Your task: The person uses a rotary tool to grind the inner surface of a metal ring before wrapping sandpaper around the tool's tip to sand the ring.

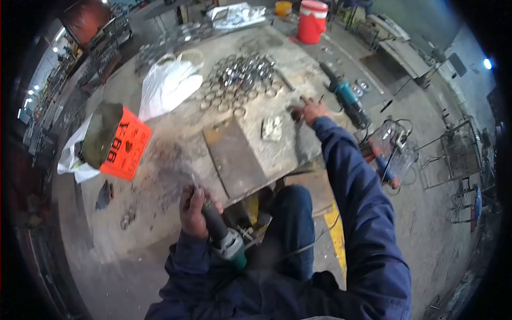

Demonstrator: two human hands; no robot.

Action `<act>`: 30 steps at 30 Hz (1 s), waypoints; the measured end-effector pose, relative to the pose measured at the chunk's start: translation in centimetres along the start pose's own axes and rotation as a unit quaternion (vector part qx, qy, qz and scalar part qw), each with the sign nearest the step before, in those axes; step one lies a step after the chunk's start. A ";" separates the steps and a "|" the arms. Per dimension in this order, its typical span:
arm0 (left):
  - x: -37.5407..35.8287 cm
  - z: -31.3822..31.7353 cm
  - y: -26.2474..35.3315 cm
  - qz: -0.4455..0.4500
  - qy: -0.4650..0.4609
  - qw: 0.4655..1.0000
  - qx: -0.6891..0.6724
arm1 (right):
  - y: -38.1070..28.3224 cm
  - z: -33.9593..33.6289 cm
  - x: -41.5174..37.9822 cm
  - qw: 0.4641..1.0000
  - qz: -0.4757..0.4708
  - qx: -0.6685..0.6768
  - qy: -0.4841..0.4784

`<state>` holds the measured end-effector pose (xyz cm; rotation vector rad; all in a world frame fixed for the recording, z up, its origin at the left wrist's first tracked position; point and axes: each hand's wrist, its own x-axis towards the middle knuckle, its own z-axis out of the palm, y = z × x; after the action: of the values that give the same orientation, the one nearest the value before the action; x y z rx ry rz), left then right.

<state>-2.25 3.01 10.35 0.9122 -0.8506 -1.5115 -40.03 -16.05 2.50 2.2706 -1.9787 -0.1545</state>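
My left hand (195, 212) is wrapped round the dark front part of a green and grey power tool (228, 241), low at the table's front edge. My right hand (313, 111) reaches out over the table, its fingers touching or beside a small dark object (295, 112); a firm hold cannot be made out. Left of that hand lies a small whitish block (271, 128). A flat metal plate (233, 157) rests between my hands. Beyond it is a heap of metal rings (245, 73), with single rings around its near side.
A teal angle grinder (351, 102) lies at the right edge. An orange and dark container (127, 143) and white plastic bags (169, 85) stand at the left. A red bucket (312, 22) is at the back. Loose rings (128, 218) and a dark scrap (105, 195) lie at the near left.
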 end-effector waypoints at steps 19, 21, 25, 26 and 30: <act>-4.2 5.4 2.5 -0.019 -0.184 0.983 -0.008 | -12.0 -19.3 -19.5 0.624 -0.045 0.779 0.043; -5.2 5.4 3.0 -0.018 -0.195 0.981 -0.002 | -14.3 -20.6 -21.1 0.596 -0.057 0.800 0.029; -6.2 5.1 3.4 0.024 -0.215 0.976 0.024 | -17.2 -23.2 -23.3 0.609 -0.053 0.787 0.083; -6.4 5.0 3.5 0.028 -0.211 0.976 0.033 | -17.6 -23.3 -23.4 0.636 -0.049 0.764 0.100; -6.8 4.7 3.9 0.062 -0.211 0.974 0.057 | -18.6 -24.2 -23.4 0.685 -0.035 0.721 0.100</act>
<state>-4.21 9.40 16.56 0.6098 -1.2885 -1.5842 -21.24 10.28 23.25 2.6394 -2.0309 2.2897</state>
